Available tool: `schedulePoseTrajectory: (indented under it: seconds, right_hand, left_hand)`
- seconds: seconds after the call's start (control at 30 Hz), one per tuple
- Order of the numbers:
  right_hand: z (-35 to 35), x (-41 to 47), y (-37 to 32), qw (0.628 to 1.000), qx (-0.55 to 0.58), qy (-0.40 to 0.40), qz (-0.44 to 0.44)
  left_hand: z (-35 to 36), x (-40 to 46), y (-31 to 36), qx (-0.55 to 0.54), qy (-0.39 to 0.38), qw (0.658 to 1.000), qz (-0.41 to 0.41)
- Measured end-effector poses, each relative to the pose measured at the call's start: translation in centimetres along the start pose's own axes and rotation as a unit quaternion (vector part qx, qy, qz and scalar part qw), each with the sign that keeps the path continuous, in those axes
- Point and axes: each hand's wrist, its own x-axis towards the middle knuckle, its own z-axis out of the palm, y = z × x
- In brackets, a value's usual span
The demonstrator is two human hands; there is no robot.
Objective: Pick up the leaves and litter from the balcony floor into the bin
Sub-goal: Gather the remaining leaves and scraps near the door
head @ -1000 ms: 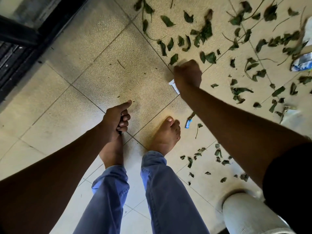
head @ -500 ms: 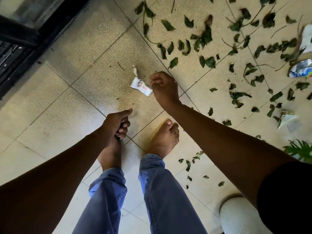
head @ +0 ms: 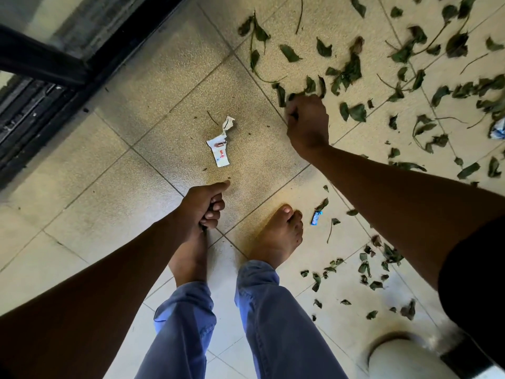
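Green leaves (head: 352, 71) and thin stems lie scattered over the beige tiled floor (head: 153, 77), mostly at the upper right. My right hand (head: 307, 124) is down at the near edge of that patch, its fingers curled round a few leaves. A torn white wrapper (head: 218, 153) lies loose on the tile to its left. By my right foot lies a small blue wrapper (head: 316, 217). My left hand (head: 203, 206) hangs above my left foot, thumb out, fingers curled round a small dark thing that I cannot make out. The white bin (head: 404, 359) shows at the bottom right.
A black door frame with a floor track (head: 41, 105) runs along the left. My bare feet (head: 276, 236) stand in the middle of the floor. More leaves (head: 366, 266) lie to the right of my feet. A blue-and-white piece of litter (head: 498, 129) is at the right edge.
My right hand let go of the white wrapper, which now lies on the tile, and moved right to the leaves. The left hand has barely moved.
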Motion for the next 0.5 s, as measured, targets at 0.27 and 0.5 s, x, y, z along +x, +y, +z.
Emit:
schedulePoseTrajectory:
  seconds: [0.27,0.5]
  right_hand:
    - [0.9,2.2,-4.2,0.954,0.193,0.099,0.205]
    - [1.8,2.4,-4.5,0.980,0.063,0.041,0.185]
  left_hand:
    - [-0.2,0.4,0.6,-0.005,0.007,1.000,0.008]
    - [-0.2,0.3,1.0,-0.004,0.005,1.000,0.010]
